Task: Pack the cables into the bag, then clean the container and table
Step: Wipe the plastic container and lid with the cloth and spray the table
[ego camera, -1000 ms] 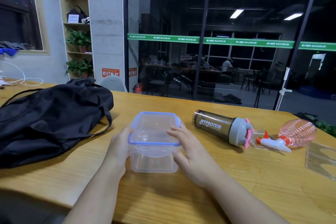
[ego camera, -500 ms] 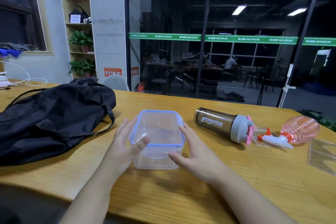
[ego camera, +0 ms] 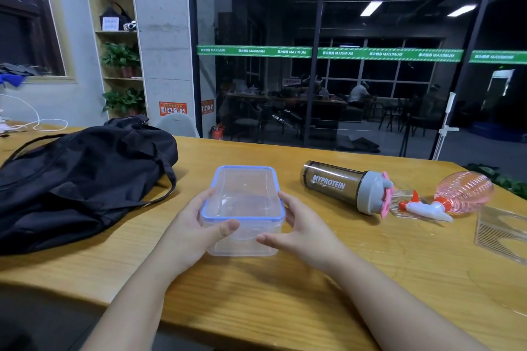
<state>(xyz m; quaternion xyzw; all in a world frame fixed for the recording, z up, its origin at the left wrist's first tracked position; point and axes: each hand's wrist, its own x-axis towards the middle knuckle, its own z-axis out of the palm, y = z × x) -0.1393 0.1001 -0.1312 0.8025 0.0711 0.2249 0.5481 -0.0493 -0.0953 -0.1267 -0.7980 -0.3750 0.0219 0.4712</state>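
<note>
Clear plastic with a blue rim, the food container (ego camera: 243, 208) stands upright and open-topped near the middle of the wooden bench (ego camera: 285, 293), and nothing can be seen inside it. Its long axis runs from near to far, so its two long walls face left and right, one toward each hand. The left hand (ego camera: 194, 228) holds the left wall, fingers curled along that side and thumb laid across the near face just under the rim. The right hand (ego camera: 302, 229) cups the right wall, fingers lying along it, thumb reaching toward the near lower corner; whether that thumb touches the plastic I cannot tell. Both hands are equally near, forearms coming up from the near edge and converging on the box.

Left of the container, a little apart from it, the black bag (ego camera: 79, 179) lies slumped, one strap trailing toward the box; no cables show on the bench beside it. To the right lie a dark shaker bottle (ego camera: 342, 186) on its side and, farther right, a pink spray bottle (ego camera: 456, 196), probably needed for cleaning and nearer the right hand.
</note>
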